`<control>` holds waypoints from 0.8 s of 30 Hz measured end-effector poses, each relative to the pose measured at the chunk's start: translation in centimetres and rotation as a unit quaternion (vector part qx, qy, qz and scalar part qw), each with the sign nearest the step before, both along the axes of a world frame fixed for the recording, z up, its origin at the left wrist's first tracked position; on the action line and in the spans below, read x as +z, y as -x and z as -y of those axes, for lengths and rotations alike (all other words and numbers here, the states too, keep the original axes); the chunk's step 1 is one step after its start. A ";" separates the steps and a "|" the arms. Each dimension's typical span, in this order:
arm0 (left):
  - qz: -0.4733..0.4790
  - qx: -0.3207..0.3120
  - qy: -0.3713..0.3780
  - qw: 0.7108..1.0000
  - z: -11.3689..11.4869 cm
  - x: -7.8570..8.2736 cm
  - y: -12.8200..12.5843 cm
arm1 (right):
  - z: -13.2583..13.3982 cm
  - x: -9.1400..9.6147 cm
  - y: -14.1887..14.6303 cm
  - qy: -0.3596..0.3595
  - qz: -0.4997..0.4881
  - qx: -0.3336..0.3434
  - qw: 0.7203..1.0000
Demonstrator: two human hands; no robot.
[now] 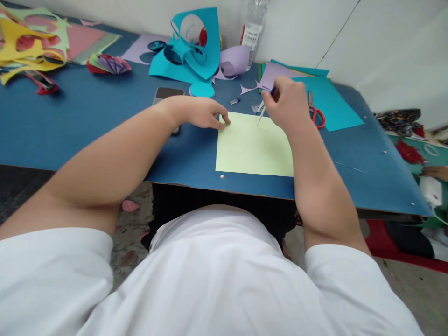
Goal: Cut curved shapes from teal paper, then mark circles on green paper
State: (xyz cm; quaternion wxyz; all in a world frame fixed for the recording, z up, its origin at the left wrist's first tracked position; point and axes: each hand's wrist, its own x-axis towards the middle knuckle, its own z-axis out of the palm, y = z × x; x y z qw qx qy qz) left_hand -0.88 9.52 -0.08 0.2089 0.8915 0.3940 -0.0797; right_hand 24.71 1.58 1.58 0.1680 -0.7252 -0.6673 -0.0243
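Note:
A pale green sheet of paper [254, 149] lies near the table's front edge, with a faint round pencil line on its left part. My left hand [206, 113] rests at the sheet's upper left corner, fingertips on the paper, thumb and forefinger apart. Above the sheet's upper edge, my right hand [289, 100] is closed round the top of a drawing compass [261, 112], whose thin legs point down at the paper. Its blue upper part is mostly hidden by my fingers. Close by lie a small eraser-like piece [234, 101] and a stack of blue paper discs [202, 90].
Red-handled scissors [318, 117] and blue paper [332, 102] lie right of my hand. A phone [168, 93] is partly under my left forearm. Behind stand cut blue scraps [189, 56] and a plastic bottle [252, 30]. Yellow scraps [31, 46] and a stapler [42, 83] lie left.

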 end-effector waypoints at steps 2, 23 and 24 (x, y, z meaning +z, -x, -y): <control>-0.003 0.000 -0.001 1.000 0.0 0.0 0.0 | 0.1 0.0 0.0 0.007 -0.008 0.008 1.000; 0.000 0.000 0.003 1.000 -0.1 -0.1 0.1 | 1.1 1.4 0.8 0.045 0.007 -0.012 0.999; 0.000 -0.001 0.006 1.000 -0.1 -0.1 0.1 | 1.1 1.3 0.6 0.044 0.003 -0.010 0.999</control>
